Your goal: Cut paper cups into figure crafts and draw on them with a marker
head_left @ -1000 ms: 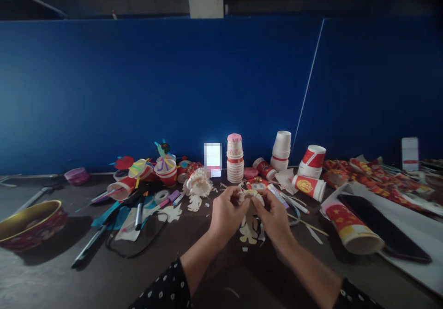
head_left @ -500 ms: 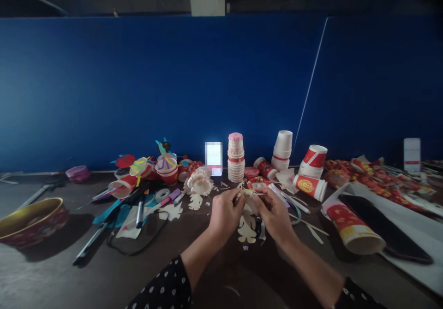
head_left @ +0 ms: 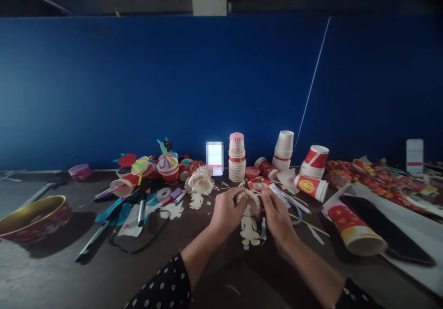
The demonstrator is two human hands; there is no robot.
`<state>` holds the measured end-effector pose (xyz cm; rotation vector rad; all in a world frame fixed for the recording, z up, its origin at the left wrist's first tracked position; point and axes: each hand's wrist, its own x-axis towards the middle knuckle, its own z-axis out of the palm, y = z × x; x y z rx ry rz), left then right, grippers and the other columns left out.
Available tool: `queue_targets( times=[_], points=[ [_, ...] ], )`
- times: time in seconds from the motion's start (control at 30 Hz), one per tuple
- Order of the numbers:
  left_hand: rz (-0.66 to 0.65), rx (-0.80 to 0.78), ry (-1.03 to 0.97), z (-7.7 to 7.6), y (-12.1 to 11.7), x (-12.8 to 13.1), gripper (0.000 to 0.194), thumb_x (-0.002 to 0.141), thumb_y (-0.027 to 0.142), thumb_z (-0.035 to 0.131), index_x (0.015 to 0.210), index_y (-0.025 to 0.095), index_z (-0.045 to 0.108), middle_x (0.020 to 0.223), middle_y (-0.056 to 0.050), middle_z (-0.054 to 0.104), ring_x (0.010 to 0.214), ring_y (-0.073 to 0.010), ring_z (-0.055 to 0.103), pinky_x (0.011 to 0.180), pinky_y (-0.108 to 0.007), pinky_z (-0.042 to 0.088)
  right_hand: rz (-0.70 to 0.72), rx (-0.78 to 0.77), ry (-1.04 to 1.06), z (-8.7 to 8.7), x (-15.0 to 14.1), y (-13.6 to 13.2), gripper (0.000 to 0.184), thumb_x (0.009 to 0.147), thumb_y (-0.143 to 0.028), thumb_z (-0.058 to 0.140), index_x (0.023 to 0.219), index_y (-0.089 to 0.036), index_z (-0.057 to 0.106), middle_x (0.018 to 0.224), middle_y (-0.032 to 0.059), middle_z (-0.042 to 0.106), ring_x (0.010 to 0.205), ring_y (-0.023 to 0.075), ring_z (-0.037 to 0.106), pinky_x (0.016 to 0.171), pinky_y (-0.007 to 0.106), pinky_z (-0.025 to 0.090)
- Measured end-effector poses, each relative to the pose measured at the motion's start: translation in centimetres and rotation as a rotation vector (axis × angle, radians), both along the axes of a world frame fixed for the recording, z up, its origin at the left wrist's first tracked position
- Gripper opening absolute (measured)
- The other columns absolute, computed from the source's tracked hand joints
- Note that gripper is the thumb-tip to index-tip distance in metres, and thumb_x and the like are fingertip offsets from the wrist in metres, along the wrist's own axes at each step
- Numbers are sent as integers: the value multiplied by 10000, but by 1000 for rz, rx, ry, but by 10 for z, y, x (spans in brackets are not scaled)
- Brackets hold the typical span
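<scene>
While the left hand (head_left: 226, 213) and right hand (head_left: 275, 220) curl half-closed around a fringed paper cup (head_left: 252, 204), pinching its rim above the bench (head_left: 221, 272), a paper cut-out figure (head_left: 249, 232) lies loose just below, not joined to it. Farther left, a finished-looking frilled paper cup (head_left: 200, 182) sits apart — and a stack of whole paper cups (head_left: 237, 157) stands uncut.
</scene>
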<state>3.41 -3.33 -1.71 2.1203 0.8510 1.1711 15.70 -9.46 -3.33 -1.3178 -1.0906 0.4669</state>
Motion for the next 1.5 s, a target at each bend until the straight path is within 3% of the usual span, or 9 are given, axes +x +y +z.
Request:
queue_targets(
  times=[0.23,0.37,0.5,0.63,1.0,1.17,1.3,1.4,1.5],
  points=[
    [88,12,-12,-1,4,-1,239,751,235,495,938,154,620,843,-56,671,742,-160,603,716,-252,444,83,-59,-92,-6,2,2,364,760,-443,521,1000,-170,509,612,-2,611,527,144,545,482,236,418],
    [21,-38,21,0,4,-1,323,695,193,545,1012,162,592,889,-53,662,789,-165,596,724,-243,437,29,-62,-204,-13,3,4,279,769,-401,517,921,-171,559,627,14,636,545,149,569,499,234,427],
    [-65,-56,63,0,2,0,262,697,126,492,910,178,634,864,-30,663,798,-154,588,732,-232,421,-7,-38,-280,-13,1,3,253,781,-361,501,950,-183,564,697,29,659,604,164,601,539,243,453],
    [-44,-27,106,-1,-1,0,217,708,144,476,844,183,641,818,-19,662,762,-155,585,700,-231,417,-23,-16,-358,-10,-2,0,193,801,-318,476,919,-199,574,799,39,663,700,170,618,621,250,470],
    [-19,1,139,-3,-2,0,231,705,141,473,854,183,644,828,-28,664,773,-166,585,714,-253,416,-32,-10,-427,-6,-4,-3,204,797,-281,463,963,-223,566,846,32,664,743,189,619,657,261,456],
    [-30,-198,54,-5,3,2,314,657,195,564,965,148,600,858,-56,658,759,-164,591,682,-250,437,-72,-47,-394,-8,-1,-2,208,785,-299,467,940,-214,575,776,26,659,647,181,600,605,266,442],
    [-99,-432,37,-5,10,3,432,600,187,609,1023,112,561,742,-42,645,617,-132,572,552,-213,424,-94,-65,-381,-8,3,-1,231,779,-325,476,954,-214,579,790,32,663,655,185,597,604,275,436],
    [-208,-647,-16,1,10,2,320,627,217,579,921,92,600,633,-11,604,502,-90,511,485,-193,383,-132,-66,-378,-6,8,0,260,781,-354,471,962,-200,577,816,46,662,685,192,598,625,286,443],
    [-220,-756,12,7,6,1,208,611,258,598,728,88,629,550,5,560,458,-76,469,432,-181,314,-164,-77,-380,-6,13,2,285,780,-368,470,972,-182,569,833,53,657,687,187,598,633,287,447]
  ],
)
